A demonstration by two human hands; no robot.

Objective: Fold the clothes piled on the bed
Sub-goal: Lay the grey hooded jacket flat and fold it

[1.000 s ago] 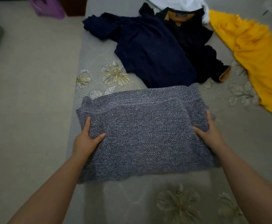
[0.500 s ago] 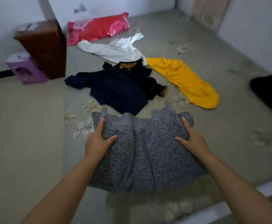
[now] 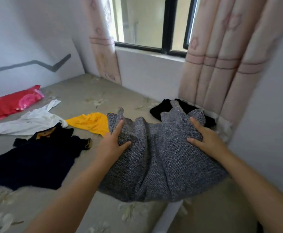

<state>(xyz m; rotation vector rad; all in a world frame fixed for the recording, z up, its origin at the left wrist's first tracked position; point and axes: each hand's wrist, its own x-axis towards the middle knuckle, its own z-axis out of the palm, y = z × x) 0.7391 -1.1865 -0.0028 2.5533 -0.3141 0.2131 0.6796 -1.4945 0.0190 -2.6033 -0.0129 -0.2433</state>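
Observation:
I hold a folded grey knitted sweater (image 3: 161,158) in the air above the bed (image 3: 90,93). My left hand (image 3: 112,145) grips its left side and my right hand (image 3: 204,137) grips its right side; the cloth sags in folds between them. On the bed lie a dark navy garment (image 3: 36,158) at the left, a yellow garment (image 3: 92,122), a white garment (image 3: 29,120), and a black garment (image 3: 162,107) partly hidden behind the sweater.
A red and pink bag (image 3: 12,103) lies at the far left by the wall. A window (image 3: 150,24) with pink curtains (image 3: 221,61) is ahead. A wall (image 3: 272,132) stands close on the right. The bed's white edge (image 3: 169,214) shows below.
I have lifted the sweater off the bed and swung it to the right, toward the window corner and the black garment. My view rose and turned right with it.

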